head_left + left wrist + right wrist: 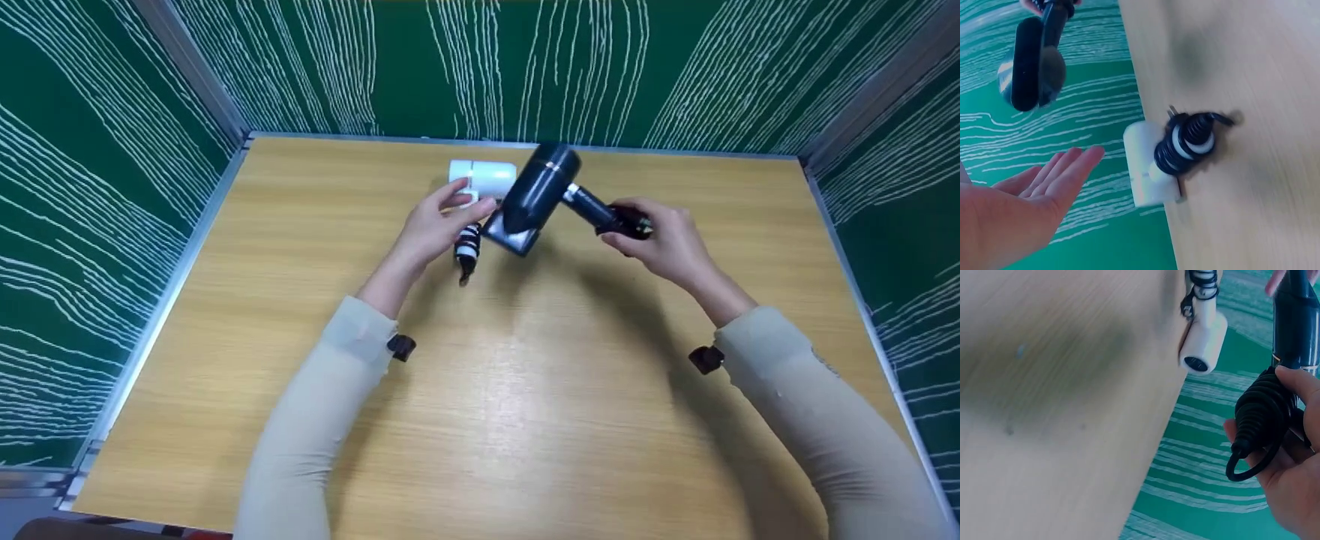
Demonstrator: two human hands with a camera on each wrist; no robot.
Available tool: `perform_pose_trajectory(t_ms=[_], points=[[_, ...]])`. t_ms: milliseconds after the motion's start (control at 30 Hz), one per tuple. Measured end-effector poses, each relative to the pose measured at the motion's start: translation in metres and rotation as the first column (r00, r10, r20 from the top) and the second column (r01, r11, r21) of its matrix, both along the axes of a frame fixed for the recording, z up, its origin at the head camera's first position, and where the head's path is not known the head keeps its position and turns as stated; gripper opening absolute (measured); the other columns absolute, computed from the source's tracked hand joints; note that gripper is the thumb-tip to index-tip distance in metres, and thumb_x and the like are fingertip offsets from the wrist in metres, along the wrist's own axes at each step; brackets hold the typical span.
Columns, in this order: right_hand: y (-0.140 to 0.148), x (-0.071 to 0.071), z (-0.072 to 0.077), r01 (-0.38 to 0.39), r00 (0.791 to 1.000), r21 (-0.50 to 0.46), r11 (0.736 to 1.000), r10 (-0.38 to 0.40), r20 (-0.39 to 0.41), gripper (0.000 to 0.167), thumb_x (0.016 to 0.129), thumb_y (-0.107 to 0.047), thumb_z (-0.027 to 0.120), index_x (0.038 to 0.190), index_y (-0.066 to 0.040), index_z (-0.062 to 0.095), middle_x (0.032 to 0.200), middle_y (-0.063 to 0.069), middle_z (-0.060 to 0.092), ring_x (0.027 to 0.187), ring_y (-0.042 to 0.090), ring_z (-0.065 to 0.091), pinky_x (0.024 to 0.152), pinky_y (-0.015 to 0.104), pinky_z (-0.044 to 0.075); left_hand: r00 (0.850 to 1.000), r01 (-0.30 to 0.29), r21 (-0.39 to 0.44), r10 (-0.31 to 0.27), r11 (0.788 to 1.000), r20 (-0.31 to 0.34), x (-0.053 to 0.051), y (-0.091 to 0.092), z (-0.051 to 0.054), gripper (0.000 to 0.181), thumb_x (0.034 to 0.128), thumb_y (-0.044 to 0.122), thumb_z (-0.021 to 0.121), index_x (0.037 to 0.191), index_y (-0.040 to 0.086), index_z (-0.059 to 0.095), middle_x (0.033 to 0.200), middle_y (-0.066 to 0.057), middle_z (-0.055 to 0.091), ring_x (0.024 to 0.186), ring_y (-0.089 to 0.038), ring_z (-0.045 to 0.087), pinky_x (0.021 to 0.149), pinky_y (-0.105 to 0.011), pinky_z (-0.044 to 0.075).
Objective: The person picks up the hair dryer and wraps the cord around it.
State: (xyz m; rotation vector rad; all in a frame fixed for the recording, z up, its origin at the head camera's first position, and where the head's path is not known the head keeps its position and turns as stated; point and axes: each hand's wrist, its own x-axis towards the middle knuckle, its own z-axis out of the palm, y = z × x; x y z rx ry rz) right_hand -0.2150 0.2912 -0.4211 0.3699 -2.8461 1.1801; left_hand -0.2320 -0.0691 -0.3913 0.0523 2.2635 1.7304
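My right hand [673, 238] grips a black hair dryer [541, 187] by its handle, above the table. The dryer's flat nozzle [513, 234] points down and to the left. In the right wrist view, its black cord [1261, 410] is wound round the handle between thumb and fingers. My left hand [429, 231] is beside the nozzle, fingers extended, and the left wrist view shows it apart from both dryers. A white hair dryer [493, 178] lies on the table behind the left hand, partly covered by it. A dark cord [1179, 149] is coiled round its handle.
The wooden table [517, 420] carries the white dryer near its back edge. Green walls [510, 67] with white streaks stand along the back and both sides, meeting the table at metal edging [161, 300]. Small black devices [402, 346] sit at both wrists.
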Motion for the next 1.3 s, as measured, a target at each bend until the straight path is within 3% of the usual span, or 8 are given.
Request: perform_pose_trajectory(t_ms=[133, 233, 367, 500, 700, 800, 1033, 1300], points=[[0.015, -0.001, -0.005, 0.09, 0.994, -0.032, 0.995, -0.088, 0.064, 0.06, 0.098, -0.044, 0.078, 0.144, -0.008, 0.064, 0.133, 0.02, 0.068, 0.111, 0.033, 0.067, 0.081, 0.022, 0.057, 0.997, 0.011, -0.12, -0.021, 0.993, -0.081, 0.005, -0.011, -0.006, 0.095, 0.0921, 0.063, 0.077, 0.167, 0.02, 0.036, 0.163, -0.004, 0.049, 0.15, -0.024, 0.046, 0.119, -0.042, 0.045], [0.022, -0.002, -0.009, 0.149, 0.985, -0.056, 0.987, -0.143, 0.091, 0.063, 0.097, -0.045, 0.079, 0.144, -0.007, 0.064, 0.132, 0.02, 0.068, 0.108, 0.033, 0.067, 0.075, 0.012, 0.052, 0.991, 0.004, -0.262, -0.039, 0.965, -0.128, 0.01, -0.019, -0.011, 0.102, 0.0878, 0.068, 0.078, 0.169, 0.023, 0.034, 0.17, -0.004, 0.041, 0.156, -0.028, 0.037, 0.123, -0.051, 0.038], [0.027, -0.006, -0.016, 0.207, 0.975, -0.073, 0.976, -0.2, 0.093, 0.063, 0.096, -0.044, 0.08, 0.143, -0.004, 0.065, 0.131, 0.022, 0.069, 0.111, 0.033, 0.066, 0.09, 0.03, 0.057, 0.982, -0.033, -0.478, -0.06, 0.878, -0.178, 0.016, -0.026, -0.017, 0.109, 0.0846, 0.074, 0.077, 0.17, 0.026, 0.03, 0.176, -0.008, 0.028, 0.161, -0.034, 0.026, 0.126, -0.061, 0.028], [0.031, -0.008, -0.026, 0.265, 0.962, -0.077, 0.961, -0.258, 0.094, 0.062, 0.097, -0.042, 0.08, 0.141, -0.001, 0.066, 0.131, 0.024, 0.068, 0.115, 0.035, 0.062, 0.105, 0.053, 0.053, 0.965, -0.068, -0.61, -0.104, 0.789, -0.241, 0.021, -0.031, -0.027, 0.105, 0.0884, 0.066, 0.078, 0.17, 0.021, 0.029, 0.174, -0.013, 0.03, 0.159, -0.038, 0.031, 0.124, -0.062, 0.032], [0.035, -0.013, -0.041, 0.355, 0.932, -0.056, 0.933, -0.349, 0.099, 0.061, 0.097, -0.042, 0.079, 0.136, 0.003, 0.067, 0.13, 0.027, 0.068, 0.116, 0.038, 0.06, 0.107, 0.056, 0.05, 0.919, -0.128, -0.727, -0.195, 0.674, -0.342, 0.029, -0.04, -0.044, 0.101, 0.0911, 0.057, 0.08, 0.166, 0.007, 0.034, 0.168, -0.022, 0.038, 0.152, -0.044, 0.041, 0.123, -0.063, 0.033], [0.035, -0.016, -0.046, 0.399, 0.911, -0.044, 0.916, -0.39, 0.138, 0.061, 0.097, -0.043, 0.078, 0.137, 0.003, 0.066, 0.132, 0.026, 0.067, 0.117, 0.037, 0.06, 0.107, 0.055, 0.051, 0.907, -0.137, -0.768, -0.232, 0.626, -0.351, 0.032, -0.042, -0.05, 0.101, 0.0919, 0.058, 0.079, 0.165, 0.004, 0.035, 0.166, -0.025, 0.04, 0.151, -0.045, 0.043, 0.122, -0.067, 0.032], [0.031, -0.024, -0.055, 0.446, 0.88, 0.038, 0.894, -0.446, 0.16, 0.057, 0.099, -0.045, 0.074, 0.128, 0.003, 0.068, 0.12, 0.024, 0.07, 0.102, 0.033, 0.063, 0.085, 0.043, 0.055, 0.931, -0.091, -0.818, -0.242, 0.568, -0.272, 0.042, -0.046, -0.058, 0.1, 0.0941, 0.055, 0.078, 0.167, 0.005, 0.031, 0.168, -0.026, 0.035, 0.155, -0.045, 0.035, 0.124, -0.069, 0.024], [0.022, -0.028, -0.057, 0.462, 0.865, 0.092, 0.882, -0.471, 0.174, 0.057, 0.101, -0.042, 0.073, 0.133, 0.005, 0.063, 0.123, 0.025, 0.067, 0.106, 0.034, 0.062, 0.087, 0.044, 0.056, 0.938, -0.072, -0.818, -0.24, 0.571, -0.25, 0.044, -0.046, -0.063, 0.098, 0.0952, 0.053, 0.077, 0.167, 0.006, 0.031, 0.168, -0.026, 0.034, 0.155, -0.045, 0.035, 0.124, -0.068, 0.025]])
